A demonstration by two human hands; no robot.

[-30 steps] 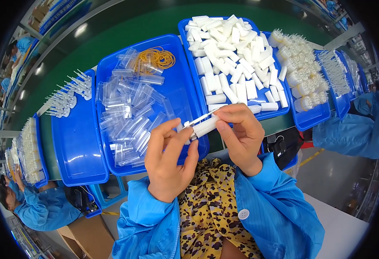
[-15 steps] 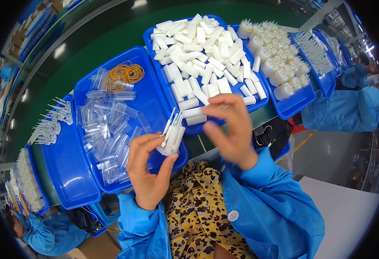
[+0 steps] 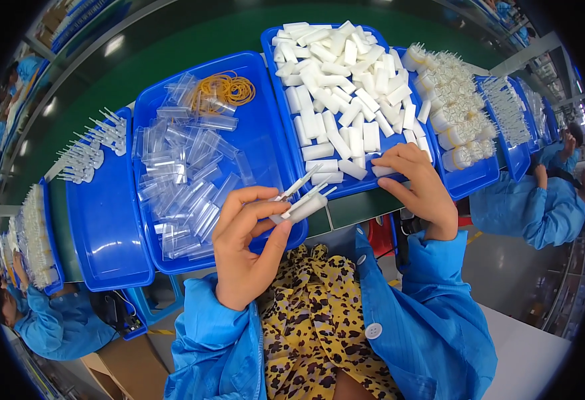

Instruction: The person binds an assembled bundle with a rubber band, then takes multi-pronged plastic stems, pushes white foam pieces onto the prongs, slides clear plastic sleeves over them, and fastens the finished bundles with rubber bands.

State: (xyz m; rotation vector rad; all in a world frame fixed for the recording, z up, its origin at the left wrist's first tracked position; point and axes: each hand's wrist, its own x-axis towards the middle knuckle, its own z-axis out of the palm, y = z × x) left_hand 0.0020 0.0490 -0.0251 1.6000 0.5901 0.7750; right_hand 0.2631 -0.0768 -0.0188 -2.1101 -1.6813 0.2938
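Observation:
My left hand (image 3: 249,243) is closed around a white pronged part (image 3: 299,203), its fingertips and thumb gripping the base. Several thin prongs point up and right from the part, and a white foam-like cylinder sits on at least one of them. At the near edge of a blue tray (image 3: 270,73) heaped with white cylinders, my right hand (image 3: 419,187) has thumb and fingers around one white cylinder (image 3: 384,171). Other white cylinders (image 3: 322,165) lie just left of that hand.
To the left, another blue tray (image 3: 239,58) holds clear plastic tubes (image 3: 186,160) and yellow rubber bands (image 3: 229,91). Pronged white parts (image 3: 82,157) stand at the head of a blue tray (image 3: 109,257). Banded bundles (image 3: 449,93) fill a tray to the right. Co-workers in blue sit at both sides.
My right hand has moved right, away from the pronged part, to a cylinder at the tray's near edge. My left hand has tilted the pronged part to the right. The view has shifted.

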